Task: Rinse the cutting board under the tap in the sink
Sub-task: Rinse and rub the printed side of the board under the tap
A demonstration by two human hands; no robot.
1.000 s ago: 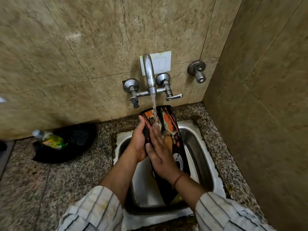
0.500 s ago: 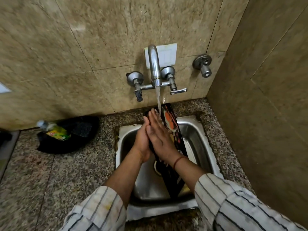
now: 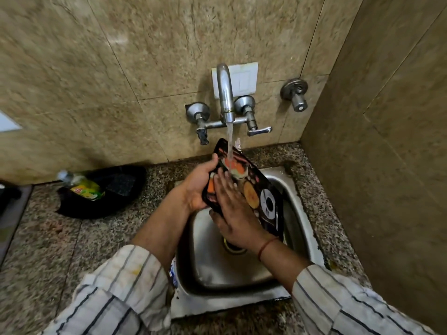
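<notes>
A black cutting board (image 3: 262,198) printed with orange and white food pictures is held tilted over the steel sink (image 3: 298,209). Water runs from the chrome tap (image 3: 225,93) onto the board's upper part. My left hand (image 3: 197,183) grips the board's left edge, thumb over the top. My right hand (image 3: 233,213) lies flat on the printed face with fingers spread, just below where the stream lands. The right hand and wrist hide the board's lower end.
A black pan (image 3: 106,192) with a green-labelled bottle (image 3: 81,184) lying in it sits on the granite counter at left. A second wall valve (image 3: 295,93) is right of the tap. A tiled side wall stands close on the right.
The board has swung flatter, its printed face now turned up more toward me. My right hand has slid down from the top edge to the board's middle. My left hand keeps its hold.
</notes>
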